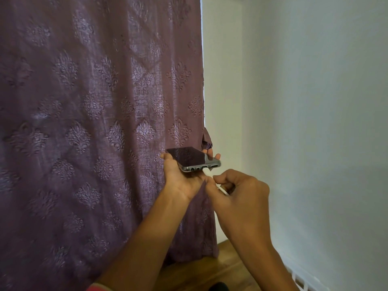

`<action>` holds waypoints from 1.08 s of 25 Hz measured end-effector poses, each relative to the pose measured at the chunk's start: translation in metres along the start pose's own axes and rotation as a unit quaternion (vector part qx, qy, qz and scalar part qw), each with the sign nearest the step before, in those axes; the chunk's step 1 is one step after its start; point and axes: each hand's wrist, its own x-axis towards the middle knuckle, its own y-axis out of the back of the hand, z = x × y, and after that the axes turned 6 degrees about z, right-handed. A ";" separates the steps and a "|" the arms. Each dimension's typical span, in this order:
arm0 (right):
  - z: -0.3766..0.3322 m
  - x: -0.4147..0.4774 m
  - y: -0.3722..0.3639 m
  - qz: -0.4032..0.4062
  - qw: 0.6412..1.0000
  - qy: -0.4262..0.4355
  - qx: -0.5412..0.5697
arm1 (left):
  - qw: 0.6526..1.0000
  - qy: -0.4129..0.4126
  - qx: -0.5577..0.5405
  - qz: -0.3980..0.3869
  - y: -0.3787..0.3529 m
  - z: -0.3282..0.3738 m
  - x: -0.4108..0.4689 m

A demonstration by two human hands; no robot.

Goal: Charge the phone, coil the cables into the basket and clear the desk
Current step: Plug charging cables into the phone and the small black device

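Note:
A dark phone in a clear case lies screen up on my left hand, with the thumb on its left edge and fingertips curled up at its far right edge. A white charging cable plug sits at the port in the phone's near end. My right hand pinches this plug between thumb and fingers, and a short length of white cable shows inside the fist. The rest of the cable is hidden.
A purple patterned curtain hangs right behind the hands and fills the left side. A pale wall stands to the right. A wooden surface lies below, with a white lattice object at the bottom right.

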 end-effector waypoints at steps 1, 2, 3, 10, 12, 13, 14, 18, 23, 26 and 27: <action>0.000 -0.001 0.000 -0.003 1.000 -0.001 -0.003 | 1.000 0.003 -0.004 -0.004 0.002 0.000 0.001; 0.000 -0.001 -0.001 -0.007 1.000 -0.002 -0.006 | 1.000 0.004 -0.007 -0.009 0.004 -0.001 0.001; 0.000 -0.001 -0.001 -0.013 1.000 -0.003 -0.010 | 1.000 0.004 -0.005 -0.013 0.006 -0.002 0.002; 0.004 -0.007 -0.006 -0.040 0.999 -0.022 -0.021 | 0.998 -0.023 0.041 -0.038 0.014 -0.006 0.002; 0.007 -0.009 -0.007 -0.047 0.998 -0.028 -0.021 | 0.997 -0.029 0.059 -0.034 0.018 -0.006 0.001; 0.009 -0.011 -0.008 -0.050 0.998 -0.032 -0.022 | 0.997 -0.029 0.066 -0.029 0.019 -0.007 0.000; 0.011 -0.013 -0.009 -0.050 0.998 -0.036 -0.022 | 0.997 -0.029 0.071 -0.024 0.021 -0.007 0.000; 0.026 -0.019 -0.011 -0.082 0.990 -0.107 0.028 | 0.997 -0.042 0.063 0.021 0.047 -0.010 -0.001; 0.068 -0.040 -0.022 -0.163 0.935 -0.292 0.120 | 0.969 -0.073 0.173 0.158 0.113 -0.027 -0.016; 0.097 -0.068 -0.031 -0.209 0.885 -0.379 0.172 | 0.929 -0.070 0.234 0.278 0.152 -0.050 -0.034; 0.108 -0.079 -0.033 -0.218 0.869 -0.403 0.185 | 0.916 -0.060 0.255 0.305 0.163 -0.056 -0.039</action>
